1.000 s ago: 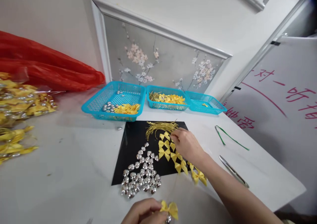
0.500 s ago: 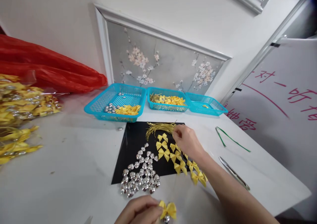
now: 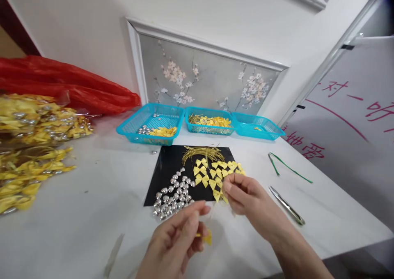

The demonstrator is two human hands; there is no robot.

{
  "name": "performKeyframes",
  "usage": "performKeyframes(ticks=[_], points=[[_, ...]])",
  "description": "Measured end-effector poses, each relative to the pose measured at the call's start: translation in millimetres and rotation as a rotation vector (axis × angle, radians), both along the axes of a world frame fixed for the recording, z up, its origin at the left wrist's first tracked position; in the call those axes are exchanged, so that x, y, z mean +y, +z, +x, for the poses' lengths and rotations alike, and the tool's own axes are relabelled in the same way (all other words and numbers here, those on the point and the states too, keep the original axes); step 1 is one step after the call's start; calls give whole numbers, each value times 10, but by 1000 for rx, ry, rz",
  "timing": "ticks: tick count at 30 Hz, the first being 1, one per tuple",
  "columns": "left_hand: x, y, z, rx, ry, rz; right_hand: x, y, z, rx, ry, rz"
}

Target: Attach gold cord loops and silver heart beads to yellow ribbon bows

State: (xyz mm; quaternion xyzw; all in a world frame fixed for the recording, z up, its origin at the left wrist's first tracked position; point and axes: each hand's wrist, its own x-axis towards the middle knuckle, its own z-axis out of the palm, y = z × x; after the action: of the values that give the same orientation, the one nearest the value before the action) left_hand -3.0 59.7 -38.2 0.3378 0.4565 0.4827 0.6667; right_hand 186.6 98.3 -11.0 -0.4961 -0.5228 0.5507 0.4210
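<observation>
Pinching a little yellow bow [image 3: 207,238] in the left hand [image 3: 175,246], low over the table [image 3: 92,197] near the black mat [image 3: 166,172], with the right hand [image 3: 250,199] close beside, squeezed on something too thin to see, needing slow, steady fingers to join the two.

The left hand [image 3: 174,246] and right hand [image 3: 248,200] are bare, the right forearm [image 3: 295,250] likewise bare.

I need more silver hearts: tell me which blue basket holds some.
The leftmost basket, nearest the red bag: silver hearts lie beside yellow bows in it. The middle basket and right basket show none.
</observation>
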Motion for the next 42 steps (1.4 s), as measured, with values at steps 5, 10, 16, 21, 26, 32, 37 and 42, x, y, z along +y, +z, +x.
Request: performKeyframes(ticks=[5,10,16,21,26,32,37,42], points=[[-36,103,179,-89,22,-47,-449,-64,-39,22,109,-38],[-131,170,261,-150,19,-52,-682,-89,-53,-4,139,42],[-277,238,246,-237,-13,-185,-815,-302,21,-85,-51,578],[-433,193,286,-243,9,-223,-888,-267,-107,-51,-23,898],[-449,204,278,-212,45,-181,-904,-235,-85,28,-66,875],[-392,291,241,-153,102,-111,-949,-345,39,116,-42,636],[-440,255,187,85,37,65,-967,-361,21,251,26,430],[-487,220,84,721,-75,796,-996,-232,14,192,107,376]])
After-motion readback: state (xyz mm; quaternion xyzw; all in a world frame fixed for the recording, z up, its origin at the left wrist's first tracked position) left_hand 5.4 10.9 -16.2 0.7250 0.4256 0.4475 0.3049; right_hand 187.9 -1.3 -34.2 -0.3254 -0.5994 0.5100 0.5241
